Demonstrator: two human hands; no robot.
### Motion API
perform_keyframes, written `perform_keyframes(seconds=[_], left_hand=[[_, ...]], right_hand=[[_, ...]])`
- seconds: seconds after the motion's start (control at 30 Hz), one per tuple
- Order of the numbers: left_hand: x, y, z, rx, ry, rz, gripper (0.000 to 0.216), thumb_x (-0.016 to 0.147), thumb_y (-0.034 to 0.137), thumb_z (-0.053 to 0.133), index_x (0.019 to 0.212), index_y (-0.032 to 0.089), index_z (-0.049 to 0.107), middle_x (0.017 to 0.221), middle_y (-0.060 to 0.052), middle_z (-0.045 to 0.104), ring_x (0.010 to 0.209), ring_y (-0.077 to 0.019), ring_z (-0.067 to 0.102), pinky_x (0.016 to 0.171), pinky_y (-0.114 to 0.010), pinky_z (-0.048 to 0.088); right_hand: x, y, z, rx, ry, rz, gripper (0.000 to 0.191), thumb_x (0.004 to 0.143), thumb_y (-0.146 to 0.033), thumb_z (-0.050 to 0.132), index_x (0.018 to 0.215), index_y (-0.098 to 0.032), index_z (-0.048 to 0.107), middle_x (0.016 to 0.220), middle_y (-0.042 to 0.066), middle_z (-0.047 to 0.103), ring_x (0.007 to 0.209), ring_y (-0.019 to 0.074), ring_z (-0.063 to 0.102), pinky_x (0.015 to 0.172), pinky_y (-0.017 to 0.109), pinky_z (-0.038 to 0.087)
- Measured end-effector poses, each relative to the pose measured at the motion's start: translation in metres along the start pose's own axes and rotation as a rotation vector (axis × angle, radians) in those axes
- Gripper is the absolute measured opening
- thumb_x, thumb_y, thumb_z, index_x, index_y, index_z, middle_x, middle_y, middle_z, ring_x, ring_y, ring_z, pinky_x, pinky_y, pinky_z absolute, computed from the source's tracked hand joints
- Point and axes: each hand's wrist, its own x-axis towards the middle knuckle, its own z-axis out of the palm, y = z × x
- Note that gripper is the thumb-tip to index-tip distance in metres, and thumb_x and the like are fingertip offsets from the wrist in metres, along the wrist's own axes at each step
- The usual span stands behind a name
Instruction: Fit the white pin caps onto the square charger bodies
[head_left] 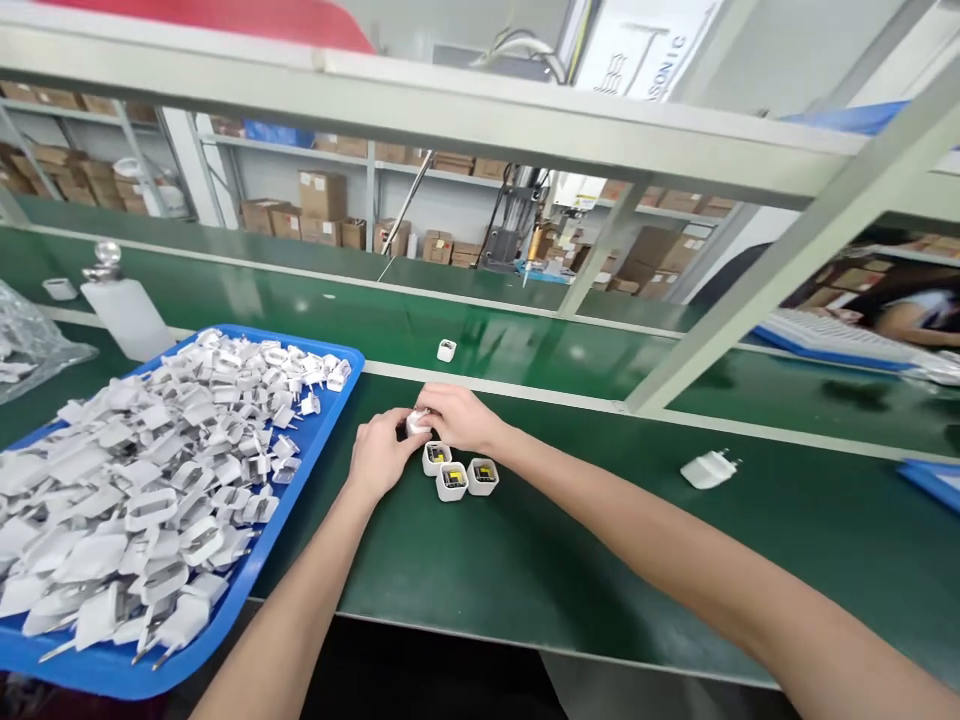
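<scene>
One white piece (pixel 417 422) near frame ctr, btwn L hand (pixel 377 452) & R hand (pixel 457 415), fingertips of both pinched round it. I'd guess light, stiff plastic, maybe slick, so best held by its sides. 3 open cubes (pixel 452 481) sit just below right.

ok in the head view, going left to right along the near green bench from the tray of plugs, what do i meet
Blue tray, left hand, small white piece, right hand, lone white plug, blue-edged object cut off at the right.
</scene>
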Motion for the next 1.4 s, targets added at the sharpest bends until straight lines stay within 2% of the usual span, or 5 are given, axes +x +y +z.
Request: perform_keyframes(seconds=[0.23, 0.6, 1.03, 1.2, 1.4], left_hand=[[-0.005, -0.005, -0.004, -0.191, -0.064, 0.054, 0.033, 0.100, 0.040, 0.064, 0.124, 0.018, 0.066, 0.117, -0.007, 0.070, 0.111, -0.0245, 0.066, 0.105, -0.051, 0.051], [0.024, 0.004, -0.003, -0.453, -0.115, -0.305, 0.023, 0.096, 0.034, 0.070, 0.106, 0.014, 0.068, 0.108, -0.005, 0.070, 0.101, -0.0223, 0.068, 0.094, -0.044, 0.057], [0.020, 0.006, -0.007, -0.483, -0.140, -0.283, 0.032, 0.072, 0.029, 0.077, 0.103, 0.021, 0.076, 0.104, -0.002, 0.077, 0.105, -0.0260, 0.069, 0.099, -0.037, 0.049], [0.012, 0.002, -0.004, -0.356, -0.125, -0.250, 0.073, 0.077, 0.049, 0.077, 0.142, 0.022, 0.059, 0.141, -0.010, 0.065, 0.136, -0.0320, 0.054, 0.118, -0.045, 0.035], [0.005, -0.007, 0.001, -0.414, -0.025, -0.257, 0.068, 0.092, 0.059, 0.051, 0.146, 0.017, 0.052, 0.140, -0.012, 0.065, 0.134, -0.0270, 0.058, 0.117, -0.040, 0.040]], right_hand=[[0.010, 0.001, -0.018, 0.055, -0.138, 0.008, 0.011, 0.095, -0.022, 0.070, 0.089, -0.014, 0.066, 0.090, 0.000, 0.066, 0.082, 0.0154, 0.063, 0.077, 0.031, 0.051], [0.039, 0.007, -0.042, 0.133, -0.369, -0.041, 0.009, 0.083, -0.019, 0.079, 0.077, -0.015, 0.075, 0.070, 0.000, 0.069, 0.069, 0.0146, 0.060, 0.065, 0.026, 0.039], [0.031, 0.020, -0.030, 0.160, -0.302, -0.042, 0.009, 0.086, -0.015, 0.074, 0.077, -0.015, 0.073, 0.076, 0.002, 0.067, 0.072, 0.0152, 0.056, 0.066, 0.027, 0.035], [-0.007, 0.047, -0.049, 0.056, -0.287, 0.070, 0.013, 0.082, -0.007, 0.073, 0.073, -0.016, 0.072, 0.076, 0.003, 0.068, 0.074, 0.0161, 0.058, 0.068, 0.027, 0.037], [-0.120, 0.092, -0.123, -0.100, -0.366, 0.318, 0.018, 0.090, -0.022, 0.074, 0.073, -0.017, 0.070, 0.073, 0.003, 0.069, 0.064, 0.0117, 0.060, 0.059, 0.024, 0.041]])
